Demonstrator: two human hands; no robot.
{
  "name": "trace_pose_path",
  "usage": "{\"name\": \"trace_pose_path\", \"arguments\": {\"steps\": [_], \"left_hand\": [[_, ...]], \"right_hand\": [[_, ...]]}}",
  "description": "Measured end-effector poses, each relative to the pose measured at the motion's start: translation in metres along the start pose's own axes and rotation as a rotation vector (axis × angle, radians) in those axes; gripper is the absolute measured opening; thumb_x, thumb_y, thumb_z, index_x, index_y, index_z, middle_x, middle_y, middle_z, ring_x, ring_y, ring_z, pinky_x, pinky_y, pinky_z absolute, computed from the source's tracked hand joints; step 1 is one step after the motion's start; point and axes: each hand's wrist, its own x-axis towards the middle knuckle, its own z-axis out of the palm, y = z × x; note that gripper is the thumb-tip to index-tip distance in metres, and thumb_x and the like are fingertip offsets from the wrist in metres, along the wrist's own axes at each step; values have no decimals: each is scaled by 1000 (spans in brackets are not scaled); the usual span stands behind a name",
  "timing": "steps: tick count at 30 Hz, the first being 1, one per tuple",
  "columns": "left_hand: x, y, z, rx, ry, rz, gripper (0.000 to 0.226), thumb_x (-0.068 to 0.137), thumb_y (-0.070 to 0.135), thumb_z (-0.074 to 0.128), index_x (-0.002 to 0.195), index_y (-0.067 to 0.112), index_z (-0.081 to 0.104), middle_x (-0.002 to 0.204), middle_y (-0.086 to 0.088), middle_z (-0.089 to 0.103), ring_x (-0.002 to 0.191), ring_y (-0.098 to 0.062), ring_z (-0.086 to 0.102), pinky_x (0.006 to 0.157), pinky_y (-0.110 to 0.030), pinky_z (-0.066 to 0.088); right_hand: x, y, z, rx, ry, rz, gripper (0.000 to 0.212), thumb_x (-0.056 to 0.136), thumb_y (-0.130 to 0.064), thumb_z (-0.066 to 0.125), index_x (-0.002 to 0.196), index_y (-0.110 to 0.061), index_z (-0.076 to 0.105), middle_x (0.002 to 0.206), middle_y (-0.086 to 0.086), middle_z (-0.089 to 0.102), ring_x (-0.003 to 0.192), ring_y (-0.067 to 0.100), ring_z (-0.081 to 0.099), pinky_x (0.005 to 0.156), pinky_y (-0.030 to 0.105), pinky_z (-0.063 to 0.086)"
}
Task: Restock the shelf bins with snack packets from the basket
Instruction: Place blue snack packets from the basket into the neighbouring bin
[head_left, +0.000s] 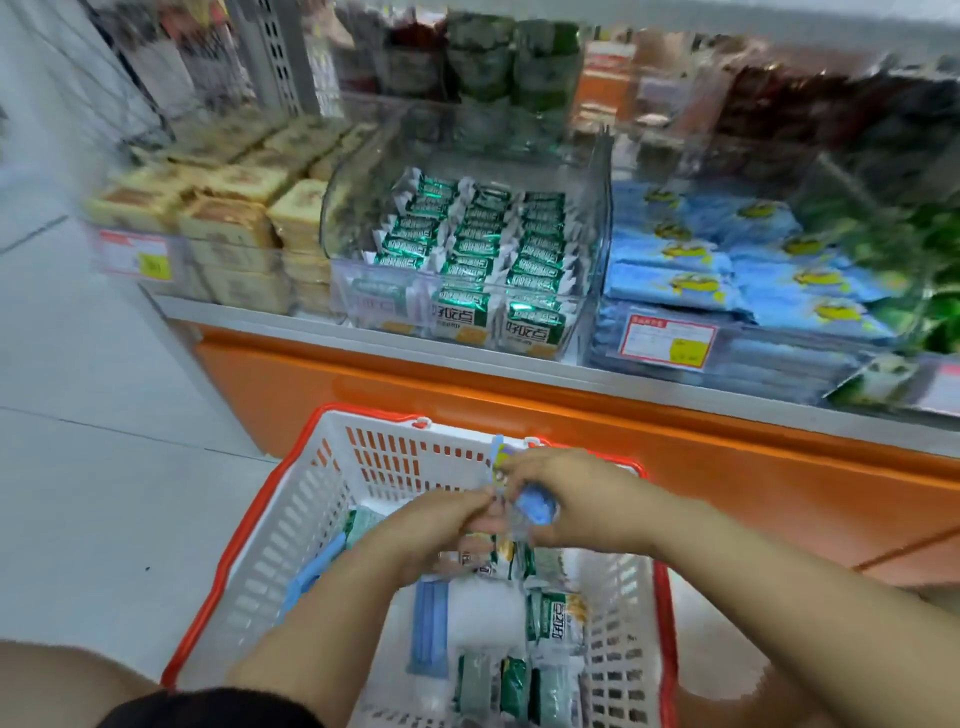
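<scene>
Over the basket (270, 545), left hand (436, 525) and right hand (566, 499) both grip blue packets (537, 506), held upright; their bin (769, 353) lies ahead-right, nearer the right hand.

I see the basket (291, 530) just in front of the shelf (249, 312), lower than its ledge. My left hand (431, 525) and right hand (566, 499) meet above the basket's far end, both holding a small packet (535, 506). More packets (556, 618) lie in the basket beneath them. On the shelf, the middle bin (363, 301) stands directly behind the basket, with stacked cakes (234, 223) to its left and flat packets (727, 260) to its right.
</scene>
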Motion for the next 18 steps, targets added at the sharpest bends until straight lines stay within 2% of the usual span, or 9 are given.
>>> {"name": "trace_pose_path", "arguments": {"steps": [2,5,8,10,12,15,17,18], "left_hand": [[-19,17,3,-174,-20,79,35,99,46,53,121,22,66,113,5,74,108,-15,69,88,-36,51],[-49,45,18,-391,-8,211,28,99,32,56,121,16,63,118,-1,72,109,-16,69,83,-34,54],[-71,64,36,-467,26,344,13,100,20,54,109,19,63,107,-1,75,97,-15,72,77,-31,57],[-82,77,44,-460,57,425,15,100,9,51,102,17,63,96,-2,76,85,-13,73,66,-27,57],[-93,93,47,-357,82,510,20,100,4,47,104,14,63,95,-5,73,83,-15,72,62,-27,57],[-103,119,42,-45,150,633,19,103,13,50,117,18,62,107,-7,73,97,-27,70,85,-41,57],[-108,138,39,168,177,707,20,102,15,52,118,21,63,109,-8,73,99,-25,70,91,-45,54],[-109,147,40,277,194,741,19,102,15,53,116,23,64,108,-6,72,97,-23,69,90,-45,53]], "right_hand": [[-16,-16,-22,27,109,-69,40,75,-30,73,113,-23,63,127,1,61,119,19,55,96,39,47],[-38,-31,-49,63,273,-120,56,79,-26,76,132,-21,56,141,-2,53,129,11,46,107,26,38],[-53,-40,-62,84,364,-177,64,80,-25,78,138,-23,51,148,-9,46,134,0,38,110,19,32],[-61,-41,-68,79,376,-219,67,80,-28,78,140,-27,49,148,-18,40,136,-11,30,111,8,24],[-70,-39,-80,77,396,-240,67,81,-33,78,141,-33,47,147,-27,32,135,-19,23,110,5,18],[-82,-32,-109,184,595,-147,59,83,-39,76,133,-49,45,149,-26,31,135,-12,33,109,11,27],[-86,-27,-131,340,780,-49,54,84,-34,75,123,-55,44,137,-22,45,114,-9,52,96,10,40],[-88,-24,-143,443,828,2,50,84,-32,75,120,-52,46,128,-19,52,101,-4,61,87,13,48]]}}
